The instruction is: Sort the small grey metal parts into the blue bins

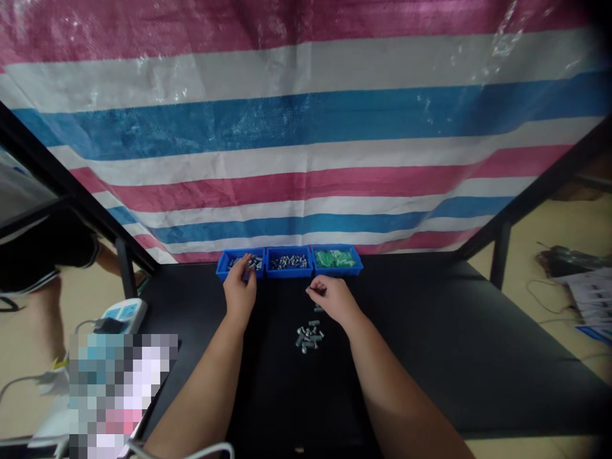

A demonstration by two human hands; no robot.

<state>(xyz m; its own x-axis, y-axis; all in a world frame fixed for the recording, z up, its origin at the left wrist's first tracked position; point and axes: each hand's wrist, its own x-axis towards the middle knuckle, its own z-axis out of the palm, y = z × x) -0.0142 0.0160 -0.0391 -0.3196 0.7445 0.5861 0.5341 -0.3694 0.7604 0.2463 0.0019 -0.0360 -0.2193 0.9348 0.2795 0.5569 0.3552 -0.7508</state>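
My left hand (240, 292) reaches over the left blue plastic bin (227, 273), with its fingertips down among the small metal parts inside. I cannot tell whether those fingers grip anything. My right hand (335, 299) hovers over the black table (421, 331), its fingertips pinched on what looks like a small grey cylinder (312, 289). Just below that hand lies a loose pile of grey cylindrical parts (308, 338). The middle blue bin (289, 275) holds small metal parts, and the right blue bin (337, 273) holds green pieces.
A pink, white and blue striped tarp (306, 140) hangs behind the table on a black frame. A power strip (123, 315) sits beyond the table's left edge, near a standing person's leg (48, 319). Papers and cables (588, 293) lie on the floor at right.
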